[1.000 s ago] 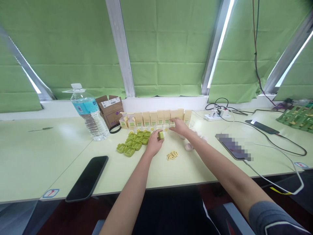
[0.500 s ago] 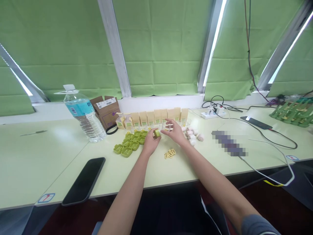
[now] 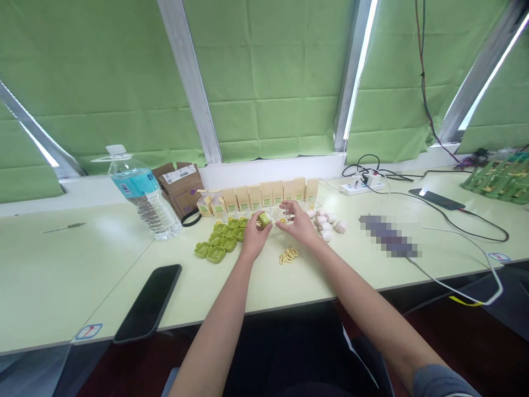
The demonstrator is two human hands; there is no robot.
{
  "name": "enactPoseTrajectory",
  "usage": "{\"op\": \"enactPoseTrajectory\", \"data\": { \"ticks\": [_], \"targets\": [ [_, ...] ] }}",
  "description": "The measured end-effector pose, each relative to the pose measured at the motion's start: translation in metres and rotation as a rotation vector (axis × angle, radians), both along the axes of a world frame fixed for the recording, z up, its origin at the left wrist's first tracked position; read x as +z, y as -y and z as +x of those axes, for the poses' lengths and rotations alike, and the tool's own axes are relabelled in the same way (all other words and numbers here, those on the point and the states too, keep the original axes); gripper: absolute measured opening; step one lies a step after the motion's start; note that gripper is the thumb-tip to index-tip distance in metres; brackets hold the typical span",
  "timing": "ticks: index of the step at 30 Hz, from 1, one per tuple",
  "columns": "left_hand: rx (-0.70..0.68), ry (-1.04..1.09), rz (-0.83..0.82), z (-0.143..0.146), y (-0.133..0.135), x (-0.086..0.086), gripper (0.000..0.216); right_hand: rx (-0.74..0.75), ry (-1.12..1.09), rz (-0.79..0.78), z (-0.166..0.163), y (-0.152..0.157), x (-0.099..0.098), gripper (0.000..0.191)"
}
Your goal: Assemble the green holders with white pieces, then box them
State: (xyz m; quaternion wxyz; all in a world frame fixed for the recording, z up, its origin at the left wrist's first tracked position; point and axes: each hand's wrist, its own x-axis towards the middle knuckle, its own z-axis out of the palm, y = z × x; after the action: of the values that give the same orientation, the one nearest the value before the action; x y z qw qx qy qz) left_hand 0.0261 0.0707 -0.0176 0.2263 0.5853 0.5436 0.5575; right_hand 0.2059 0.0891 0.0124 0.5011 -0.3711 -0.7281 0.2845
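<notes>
In my left hand (image 3: 256, 234) is a small green container (image 3: 264, 219), tilted and gripped between thumb and fingers. My right hand (image 3: 298, 221) is just right of it, fingers curved around a small clear plastic cup (image 3: 281, 214) with a yellow mark. The two pieces are close but apart. Left of my hands, several green flower-shaped cups (image 3: 216, 254) stand grouped on the table. A small pile of pale yellow rings (image 3: 288, 255) lies below my right hand. Several pinkish-white rounded pieces (image 3: 325, 226) sit to its right.
Behind my hands runs a row of small cream boxes (image 3: 254, 196). A large water bottle (image 3: 144, 196) and a brown carton (image 3: 182, 190) stand at the left. A black phone (image 3: 149, 303) lies near the front edge. A power strip (image 3: 361, 186) and cables are at the right.
My right hand has taken hold of the clear cup and brought it beside the green container. My left hand has tilted the green container. The view has shifted slightly.
</notes>
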Motion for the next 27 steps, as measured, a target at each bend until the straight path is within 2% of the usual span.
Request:
{"op": "enactPoseTrajectory", "data": {
  "ticks": [5, 9, 15, 27],
  "targets": [
    [0.009, 0.036, -0.019, -0.002, 0.0, 0.002, 0.051, 0.013, 0.073, 0.01, -0.001, -0.004, -0.006, 0.063],
    [-0.025, 0.212, -0.037, 0.001, 0.0, 0.005, 0.058, -0.024, 0.152, 0.017, -0.001, -0.006, -0.012, 0.061],
    [-0.072, 0.434, -0.049, 0.002, 0.002, 0.01, 0.061, -0.023, 0.224, 0.062, -0.001, -0.009, -0.015, 0.066],
    [-0.198, 0.495, -0.086, -0.001, 0.001, 0.008, 0.07, 0.052, 0.116, 0.073, -0.002, -0.007, -0.012, 0.054]
  ]
}}
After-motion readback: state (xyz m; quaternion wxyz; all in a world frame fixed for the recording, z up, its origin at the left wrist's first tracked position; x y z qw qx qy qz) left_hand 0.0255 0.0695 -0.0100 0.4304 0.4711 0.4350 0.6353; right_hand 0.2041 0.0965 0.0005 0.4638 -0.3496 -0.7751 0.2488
